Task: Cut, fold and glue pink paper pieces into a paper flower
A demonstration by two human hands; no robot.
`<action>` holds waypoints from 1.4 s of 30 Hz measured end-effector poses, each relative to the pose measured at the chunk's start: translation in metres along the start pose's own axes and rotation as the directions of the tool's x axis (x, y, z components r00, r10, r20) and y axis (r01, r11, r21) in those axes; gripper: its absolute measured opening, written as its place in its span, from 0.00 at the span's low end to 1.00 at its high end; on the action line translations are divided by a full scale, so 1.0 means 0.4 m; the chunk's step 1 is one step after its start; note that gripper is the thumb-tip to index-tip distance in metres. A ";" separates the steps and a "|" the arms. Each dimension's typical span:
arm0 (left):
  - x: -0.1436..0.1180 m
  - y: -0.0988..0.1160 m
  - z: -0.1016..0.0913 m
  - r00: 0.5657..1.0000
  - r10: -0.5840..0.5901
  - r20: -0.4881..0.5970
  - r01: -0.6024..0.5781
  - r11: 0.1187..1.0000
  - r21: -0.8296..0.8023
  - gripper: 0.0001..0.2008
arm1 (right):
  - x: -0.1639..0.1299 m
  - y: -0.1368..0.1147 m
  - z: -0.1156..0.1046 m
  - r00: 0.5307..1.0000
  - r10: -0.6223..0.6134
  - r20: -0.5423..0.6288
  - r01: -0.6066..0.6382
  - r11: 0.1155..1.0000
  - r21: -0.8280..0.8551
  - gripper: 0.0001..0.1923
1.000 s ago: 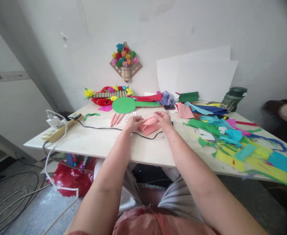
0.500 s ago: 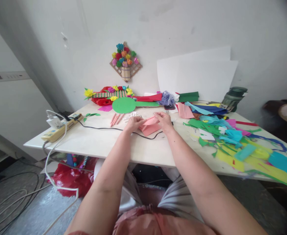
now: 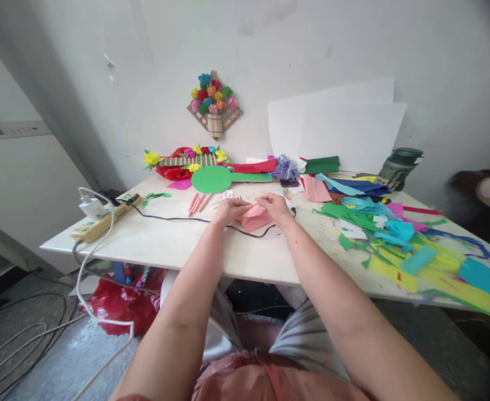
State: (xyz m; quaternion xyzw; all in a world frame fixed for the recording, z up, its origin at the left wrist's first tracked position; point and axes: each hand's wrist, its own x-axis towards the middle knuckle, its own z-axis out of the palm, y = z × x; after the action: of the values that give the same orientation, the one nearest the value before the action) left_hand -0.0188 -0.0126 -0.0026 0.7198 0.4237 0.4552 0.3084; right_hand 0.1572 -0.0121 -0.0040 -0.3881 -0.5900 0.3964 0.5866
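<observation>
Since the earlier frame, the right hand (image 3: 275, 207) has drawn in toward the left hand (image 3: 228, 210), so the two now nearly meet over the pink paper (image 3: 253, 218), which lies on the worktop (image 3: 173, 242) straight ahead of the person, across a black cable (image 3: 173, 218). Each hand's grip is pressed together, fingertips pinching the top edge of the paper's fold. Just beyond lie pink paper sticks (image 3: 198, 203) and a green paper disc (image 3: 211, 179); loose coloured paper scraps (image 3: 399, 245) spread over the right of the worktop, and a power strip (image 3: 102, 218) sits at its left end
</observation>
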 end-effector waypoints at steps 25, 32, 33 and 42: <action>-0.001 0.005 -0.008 0.999 0.002 -0.033 0.000 0.998 0.058 0.15 | 0.015 0.005 -0.013 0.992 0.057 -0.112 -0.049 0.996 0.076 0.20; 0.004 0.001 0.000 0.993 0.116 0.021 -0.118 0.984 0.137 0.12 | 0.006 0.004 -0.005 0.999 -0.026 -0.034 0.025 1.000 -0.009 0.14; 0.004 0.002 0.002 0.993 0.118 0.022 -0.120 0.982 0.144 0.12 | 0.006 0.005 -0.005 0.999 -0.029 -0.035 0.028 0.999 -0.016 0.14; 0.009 -0.001 0.000 0.991 0.106 -0.079 -0.087 0.971 0.222 0.11 | 0.014 0.016 -0.007 0.999 -0.008 -0.032 0.008 1.000 -0.003 0.18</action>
State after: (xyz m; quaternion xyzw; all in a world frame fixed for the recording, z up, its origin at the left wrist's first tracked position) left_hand -0.0180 -0.0091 -0.0015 0.7477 0.4491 0.4526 0.1854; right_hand 0.1601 -0.0043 -0.0079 -0.3928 -0.5826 0.3870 0.5971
